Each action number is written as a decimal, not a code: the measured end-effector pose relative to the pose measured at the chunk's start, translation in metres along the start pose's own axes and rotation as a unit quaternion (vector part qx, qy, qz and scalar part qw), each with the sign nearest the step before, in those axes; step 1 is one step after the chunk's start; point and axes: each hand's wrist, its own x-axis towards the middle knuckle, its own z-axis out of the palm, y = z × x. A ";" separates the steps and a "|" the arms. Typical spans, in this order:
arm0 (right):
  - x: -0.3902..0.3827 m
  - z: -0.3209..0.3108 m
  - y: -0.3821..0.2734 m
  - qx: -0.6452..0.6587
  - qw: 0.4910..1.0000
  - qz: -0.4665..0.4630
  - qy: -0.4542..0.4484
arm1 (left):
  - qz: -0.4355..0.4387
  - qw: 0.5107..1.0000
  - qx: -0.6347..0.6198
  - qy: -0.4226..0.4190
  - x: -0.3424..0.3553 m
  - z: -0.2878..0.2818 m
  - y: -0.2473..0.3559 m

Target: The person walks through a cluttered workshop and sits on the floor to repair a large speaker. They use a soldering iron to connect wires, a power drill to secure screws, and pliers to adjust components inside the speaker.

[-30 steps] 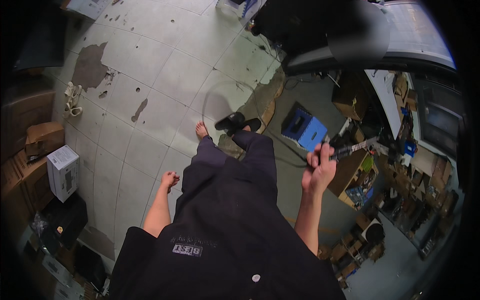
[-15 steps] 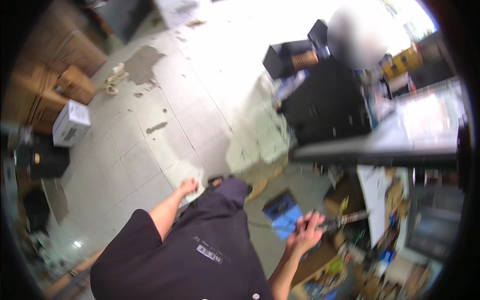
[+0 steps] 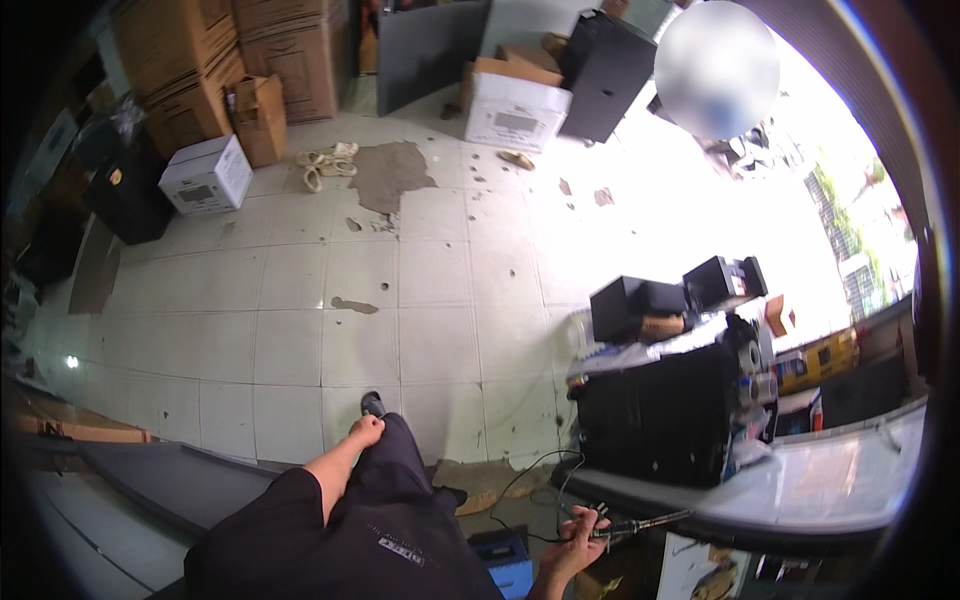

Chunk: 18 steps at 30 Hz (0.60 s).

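My right hand (image 3: 575,545), at the lower right, is closed round a slim dark-handled tool (image 3: 645,524) with a long thin shaft pointing right. A plug (image 3: 600,512) shows at its fingers, and a thin black cord (image 3: 512,488) loops away to the left of that hand. Nothing shows in my left hand (image 3: 368,431), curled into a fist over my dark trouser leg (image 3: 392,465). A shoe tip (image 3: 373,403) sticks out just beyond that fist. Below the right wrist sits a blue box or case (image 3: 510,575), partly cut off by the lower edge.
Beyond lies a tiled floor (image 3: 360,345) with worn patches. Black cabinet-like equipment (image 3: 655,410) stands at right beside a long glossy counter (image 3: 820,480). Cardboard boxes (image 3: 290,65), white boxes (image 3: 208,178) and footwear (image 3: 325,163) line the far side. A grey panel (image 3: 180,485) lies lower left.
My view has turned rightward and up, bringing more of the far floor and bright opening into sight. The tool stays in my right hand; my left fist stays closed.
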 end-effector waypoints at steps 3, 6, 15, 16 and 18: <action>0.005 0.056 0.017 -0.010 1.000 0.008 -0.012 | -0.027 0.998 0.036 0.045 0.033 -0.012 -0.039; 0.004 0.150 0.034 -0.009 0.999 0.039 0.009 | -0.079 0.987 -0.131 0.047 0.076 -0.075 -0.080; 0.002 0.444 0.097 0.027 0.948 0.155 -0.275 | -0.182 0.911 -0.328 0.172 0.142 -0.302 -0.237; -0.009 0.474 0.099 0.012 0.942 0.170 -0.288 | -0.189 0.886 -0.383 0.178 0.136 -0.320 -0.245; -0.017 0.523 0.121 0.051 0.917 0.188 -0.348 | -0.196 0.865 -0.419 0.196 0.130 -0.338 -0.257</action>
